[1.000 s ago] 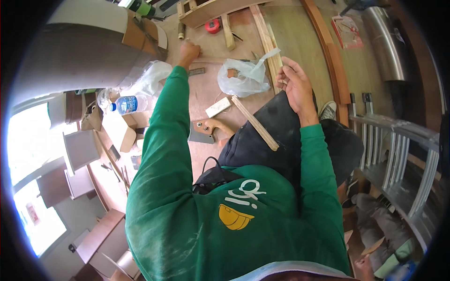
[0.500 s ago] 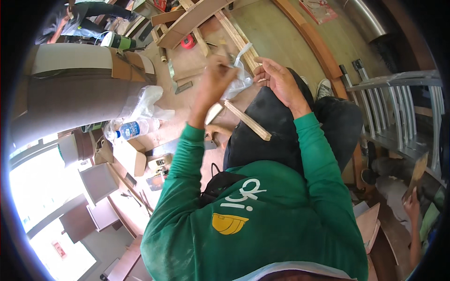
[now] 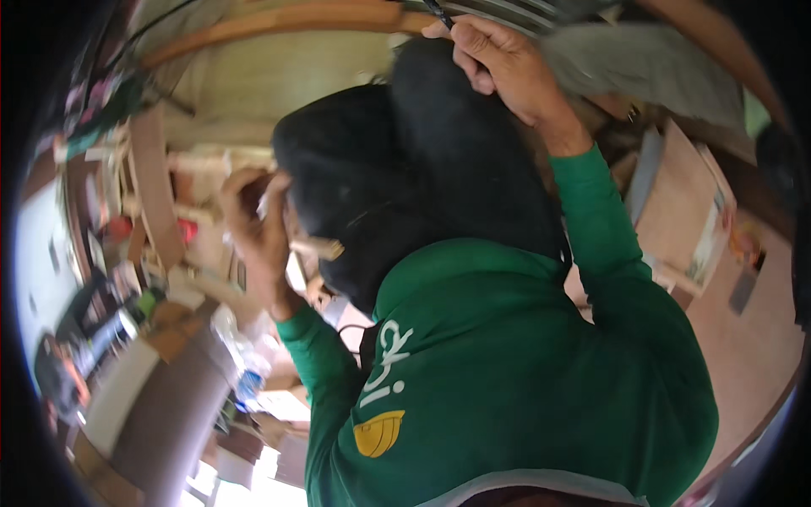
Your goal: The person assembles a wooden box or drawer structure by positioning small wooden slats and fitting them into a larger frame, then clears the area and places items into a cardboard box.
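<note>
My right hand [image 3: 511, 72] is closed around a thin dark rod-like thing [image 3: 438, 12], above my right knee; its far part is cut off by the upper edge. My left hand [image 3: 258, 224] is at the left of my dark trousers [image 3: 439, 169], its fingers curled. A small whitish bit shows between those fingers, too blurred to name. Just right of the left wrist, a short wooden strip [image 3: 319, 247] lies against my thigh, its split end toward me.
A long wooden beam [image 3: 312, 17] runs along the top. A big brown roll [image 3: 160, 401] and a plastic bottle [image 3: 249, 384] are at lower left. Wooden boards [image 3: 688, 198] stand on the right. A person [image 3: 63, 380] is at far left.
The view has swung to the right. My right hand, earlier open before me, has reached right and closed on the dark rod. My left hand has moved away from the plastic bag's knot.
</note>
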Available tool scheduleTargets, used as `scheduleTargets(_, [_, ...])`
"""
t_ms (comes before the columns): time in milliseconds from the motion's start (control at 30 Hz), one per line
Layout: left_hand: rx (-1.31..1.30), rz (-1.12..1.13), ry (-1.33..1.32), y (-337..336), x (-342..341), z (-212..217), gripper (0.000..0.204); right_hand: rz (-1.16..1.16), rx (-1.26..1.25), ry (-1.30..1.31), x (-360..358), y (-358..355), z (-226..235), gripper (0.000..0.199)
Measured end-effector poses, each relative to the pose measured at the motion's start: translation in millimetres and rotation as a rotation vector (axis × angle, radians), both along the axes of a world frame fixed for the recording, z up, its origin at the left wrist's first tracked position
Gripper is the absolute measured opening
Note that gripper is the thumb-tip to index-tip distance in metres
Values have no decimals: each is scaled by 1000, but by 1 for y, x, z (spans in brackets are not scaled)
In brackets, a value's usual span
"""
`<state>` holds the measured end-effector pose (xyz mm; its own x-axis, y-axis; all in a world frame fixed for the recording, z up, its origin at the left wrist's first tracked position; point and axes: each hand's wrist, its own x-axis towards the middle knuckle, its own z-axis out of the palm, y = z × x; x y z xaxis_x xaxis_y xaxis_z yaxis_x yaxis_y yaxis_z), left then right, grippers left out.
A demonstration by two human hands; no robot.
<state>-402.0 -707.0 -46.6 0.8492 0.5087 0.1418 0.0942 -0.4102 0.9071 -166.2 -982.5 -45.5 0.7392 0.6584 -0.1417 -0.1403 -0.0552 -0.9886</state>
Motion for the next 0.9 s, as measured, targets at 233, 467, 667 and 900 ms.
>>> scheduleTargets(233, [-166,-49,73,11,-2,-24,25,6,-860,-337,-19,-159,-143,40])
scheduleTargets(467, [-167,-133,154,9,22,-9,23,351,-1319,-29,-94,-234,-213,25])
scheduleTargets(667, [-98,-94,157,18,-5,-19,24,297,-1155,231,-89,-250,-263,28])
scheduleTargets(900, [-332,-58,218,-2,-30,13,26,538,-1162,-163,-24,-217,-289,28])
